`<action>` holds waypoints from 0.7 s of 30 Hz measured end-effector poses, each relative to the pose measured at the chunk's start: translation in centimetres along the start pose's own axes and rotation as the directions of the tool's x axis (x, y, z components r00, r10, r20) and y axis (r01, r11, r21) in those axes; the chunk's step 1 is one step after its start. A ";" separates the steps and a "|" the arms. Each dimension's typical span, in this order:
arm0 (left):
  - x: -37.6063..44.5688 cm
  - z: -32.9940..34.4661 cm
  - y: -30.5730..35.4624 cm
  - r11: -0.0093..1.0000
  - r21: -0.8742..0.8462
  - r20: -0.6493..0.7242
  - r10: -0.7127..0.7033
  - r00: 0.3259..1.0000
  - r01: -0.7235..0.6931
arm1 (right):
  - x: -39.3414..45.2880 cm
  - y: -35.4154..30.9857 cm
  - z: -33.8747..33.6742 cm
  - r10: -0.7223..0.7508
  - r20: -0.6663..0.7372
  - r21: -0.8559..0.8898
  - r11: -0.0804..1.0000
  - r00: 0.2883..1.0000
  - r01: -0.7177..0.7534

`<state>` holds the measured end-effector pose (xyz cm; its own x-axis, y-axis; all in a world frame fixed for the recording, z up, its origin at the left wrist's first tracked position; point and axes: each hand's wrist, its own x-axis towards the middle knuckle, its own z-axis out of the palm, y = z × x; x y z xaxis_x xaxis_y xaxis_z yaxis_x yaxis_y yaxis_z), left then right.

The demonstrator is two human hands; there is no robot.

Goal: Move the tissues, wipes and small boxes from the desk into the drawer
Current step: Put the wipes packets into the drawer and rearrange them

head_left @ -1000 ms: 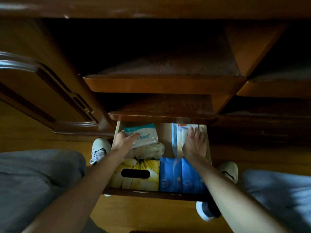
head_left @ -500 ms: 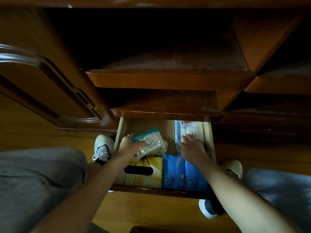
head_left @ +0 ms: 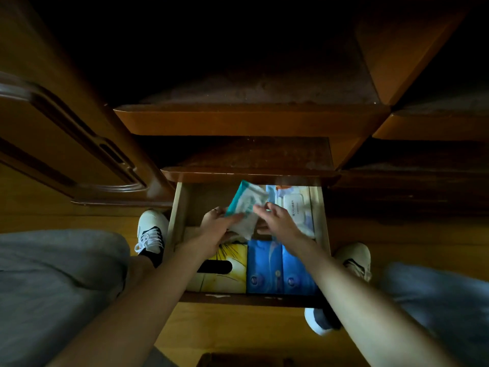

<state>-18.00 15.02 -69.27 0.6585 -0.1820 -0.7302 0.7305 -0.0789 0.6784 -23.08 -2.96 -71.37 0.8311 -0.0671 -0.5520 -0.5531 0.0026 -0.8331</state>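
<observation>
The wooden drawer stands pulled out below the desk. My left hand grips a teal and white wipes packet, tilted up above the drawer's middle. My right hand touches the packet's right edge with fingers spread. A yellow tissue box with a dark slot lies at the front left. Two blue tissue packs lie at the front right. A wipes pack with a white lid lies at the back right, partly behind my right hand.
Dark empty shelves overhang the drawer. A cabinet door stands at the left. My knees in grey trousers and white shoes flank the drawer on the wooden floor.
My left hand has lifted the teal packet up and to the right. My right hand has left the lidded wipes pack and come over to the packet.
</observation>
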 end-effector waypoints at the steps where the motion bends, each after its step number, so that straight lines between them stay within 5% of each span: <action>1: 0.2 0.5 -0.6 0.987 0.155 0.014 0.044 0.999 -0.045 | -0.3 0.1 0.2 -0.008 -0.014 -0.003 1.000 1.000 0.008; 5: 0.6 2.0 -3.3 0.655 0.690 0.175 0.262 0.949 -0.308 | -0.7 1.3 -1.5 -0.076 -0.339 -0.219 0.976 0.938 0.000; 9: 0.2 0.9 -3.9 0.492 0.812 0.189 0.286 0.939 -0.313 | 0.0 2.0 -5.3 -0.217 -0.501 -0.449 0.893 0.838 -0.037; 13: -0.1 -2.0 -3.9 0.340 0.890 0.191 0.327 0.925 -0.304 | 1.1 2.4 -5.8 -0.277 -0.490 -0.692 0.701 0.827 -0.175; 18: -0.1 -5.0 -5.0 0.188 0.947 0.187 0.335 0.923 -0.260 | 1.6 3.1 -2.2 -0.381 -0.265 -0.962 0.162 0.886 -0.218; 21: 0.1 -5.9 -5.6 0.109 0.959 0.220 0.297 0.929 -0.261 | 1.8 3.5 -1.6 -0.187 -0.277 -0.947 0.220 0.943 -0.235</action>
<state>-20.95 21.22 -73.60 0.7890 -0.4079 -0.4594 -0.2664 -0.9010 0.3424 -23.63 -4.70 -75.23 0.8708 -0.3400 -0.3552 -0.3709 -0.9284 -0.0206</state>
